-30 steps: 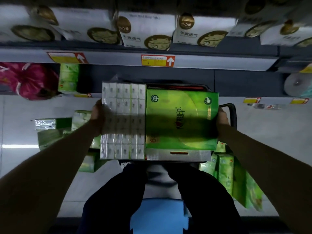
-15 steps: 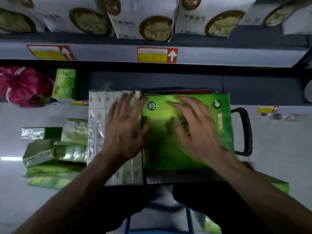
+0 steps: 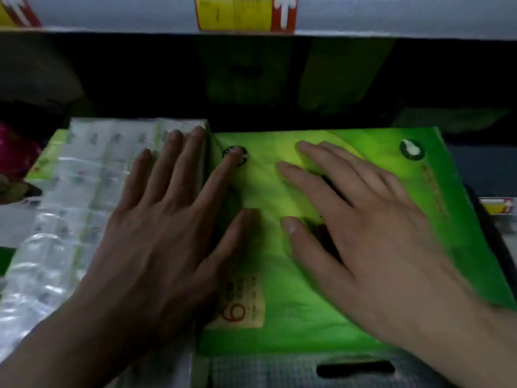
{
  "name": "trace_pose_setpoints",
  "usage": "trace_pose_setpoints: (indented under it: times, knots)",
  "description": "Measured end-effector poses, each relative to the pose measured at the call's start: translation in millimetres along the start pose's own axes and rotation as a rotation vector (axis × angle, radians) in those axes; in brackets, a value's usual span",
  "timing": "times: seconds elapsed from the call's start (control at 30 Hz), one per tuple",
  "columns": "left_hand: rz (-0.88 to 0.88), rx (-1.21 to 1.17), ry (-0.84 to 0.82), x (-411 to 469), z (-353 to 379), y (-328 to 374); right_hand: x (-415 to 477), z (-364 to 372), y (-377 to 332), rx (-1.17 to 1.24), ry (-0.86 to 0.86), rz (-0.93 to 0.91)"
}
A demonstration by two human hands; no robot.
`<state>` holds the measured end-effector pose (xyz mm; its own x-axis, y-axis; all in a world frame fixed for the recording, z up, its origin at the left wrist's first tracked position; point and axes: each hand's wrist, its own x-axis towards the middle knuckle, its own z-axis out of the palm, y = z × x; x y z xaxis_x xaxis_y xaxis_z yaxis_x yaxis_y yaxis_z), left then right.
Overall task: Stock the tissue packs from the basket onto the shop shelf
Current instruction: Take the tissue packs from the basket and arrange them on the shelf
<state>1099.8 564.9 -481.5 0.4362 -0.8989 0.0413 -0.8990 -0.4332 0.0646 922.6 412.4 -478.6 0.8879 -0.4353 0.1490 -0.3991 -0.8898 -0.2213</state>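
Two tissue packs are seen from above, side by side and touching, just in front of a dark shelf opening point(image 3: 140, 74). What carries them cannot be told.

The left one is a multi-pack of pocket tissues point(image 3: 84, 169), a long block of small white packets in rows under crinkled, shiny clear film. The right one is a large green tissue pack point(image 3: 293, 303), a flat rectangle in smooth glossy plastic with a round emblem at each far corner and a pale printed panel near its near edge. A grey flap with a cut-out carry slot point(image 3: 355, 369) is seen along that near edge.

The left hand point(image 3: 156, 239) is laid flat across the seam between both packs, its fingers straight and spread wide, nothing gripped. The right hand point(image 3: 372, 228) is pressed flat on the green pack, fingers straight and fanned, nothing gripped.

Above, a pale shelf edge strip point(image 3: 391, 15) is seen, carrying a yellow and red price label point(image 3: 243, 12) with a white arrow. Dim green packs point(image 3: 335, 74) are made out inside the opening.
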Motion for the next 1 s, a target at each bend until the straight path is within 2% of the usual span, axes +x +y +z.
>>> trace_pose_setpoints:
  times: [0.23, 0.33, 0.7, 0.77, 0.83, 0.87, 0.93, 1.0]
  knots:
    - [-0.054, -0.078, 0.042, 5.7, 1.7, 6.1, 16.6, -13.3, -14.0, -0.021, -0.101, 0.070]
    - [-0.048, -0.065, 0.004, 5.5, -0.6, 6.3, 20.3, -16.9, -21.5, -0.027, -0.151, 0.086]
    - [-0.048, -0.093, 0.017, -4.4, -7.9, 10.1, -5.1, -7.6, -24.3, -0.018, -0.113, 0.065]
    - [-0.022, -0.212, 0.007, -3.5, -15.0, 4.9, -7.6, -10.2, -18.8, 0.041, -0.101, 0.062]
    - [-0.008, -0.508, 0.059, -7.7, -30.5, -6.0, -13.1, -14.2, -9.9, 0.113, -0.057, 0.083]
    - [-0.027, -0.622, 0.125, -12.1, -39.2, -14.2, -13.7, -15.9, -2.7, 0.135, -0.038, 0.114]
    - [-0.148, -0.663, 0.264, -20.6, -50.3, -38.7, -8.2, -22.2, 16.9, 0.153, -0.006, 0.218]
    - [-0.338, -0.631, 0.239, -30.9, -49.1, -66.0, -0.8, -29.9, 40.4, 0.171, 0.036, 0.379]
